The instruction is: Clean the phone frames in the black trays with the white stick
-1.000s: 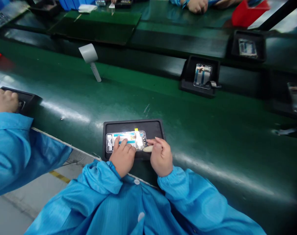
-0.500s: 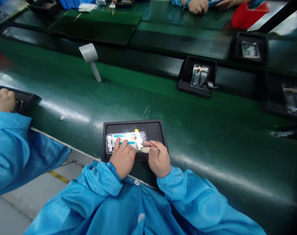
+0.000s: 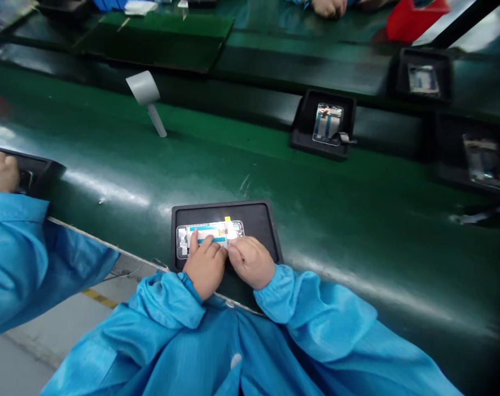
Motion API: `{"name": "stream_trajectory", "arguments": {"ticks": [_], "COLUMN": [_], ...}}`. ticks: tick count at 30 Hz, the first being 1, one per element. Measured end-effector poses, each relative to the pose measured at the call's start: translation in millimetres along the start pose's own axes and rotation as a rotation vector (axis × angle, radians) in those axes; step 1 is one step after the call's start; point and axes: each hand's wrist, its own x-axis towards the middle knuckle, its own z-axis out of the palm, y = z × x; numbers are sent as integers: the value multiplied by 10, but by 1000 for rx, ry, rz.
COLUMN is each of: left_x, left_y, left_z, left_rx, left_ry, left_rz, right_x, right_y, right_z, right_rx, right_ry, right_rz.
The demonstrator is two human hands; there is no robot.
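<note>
An opened phone (image 3: 183, 242), its inner parts and blue strips showing, lies in a black tray (image 3: 256, 212) at the table's near edge. Across its middle rests my left hand (image 3: 206, 267), fingers spread and lying on the phone. My right hand (image 3: 253, 261) is closed at the phone's right end, close beside the left fingertips. The pale spudger-like tool seen in it a moment ago is now hidden by the fingers. A yellow tab (image 3: 227, 219) sticks out at the phone's upper edge.
A grey-white handheld device (image 3: 144, 91) stands beyond the tray. More black trays with opened phones, one nearby (image 3: 328, 124), lie to the right. At left, another person's hand (image 3: 1, 171) works over a tray. A red bin (image 3: 415, 22) stands at the back.
My right hand has moved left and turned over the phone's right end, covering the pale tool. My left hand stays on the phone. The whole view has shifted slightly.
</note>
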Motion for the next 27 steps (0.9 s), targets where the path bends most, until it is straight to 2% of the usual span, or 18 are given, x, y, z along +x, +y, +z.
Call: {"name": "stream_trajectory", "arguments": {"ticks": [4, 6, 9, 13, 18, 20, 27], "left_x": [77, 159, 307, 426, 428, 421, 373], "left_y": [-33, -84, -188, -309, -401, -404, -375], "left_z": [-128, -193, -203, -91, -69, -78, 0], "left_rx": [-30, -22, 2, -29, -116, -138, -104], "left_ry": [-5, -4, -89, -251, -326, -324, -148], "left_rz": [-85, -156, -235, -240, -267, -261, -235], "right_x": [41, 72, 103, 111, 103, 100, 203], "right_y": [138, 173, 169, 149, 171, 177, 177], "right_z": [44, 53, 61, 75, 97, 98, 81], "right_rx": [314, 459, 538, 567, 608, 602, 576], "right_ry": [185, 273, 291, 284, 255, 242, 200], "right_rz": [725, 910, 927, 921, 905, 912, 943]}}
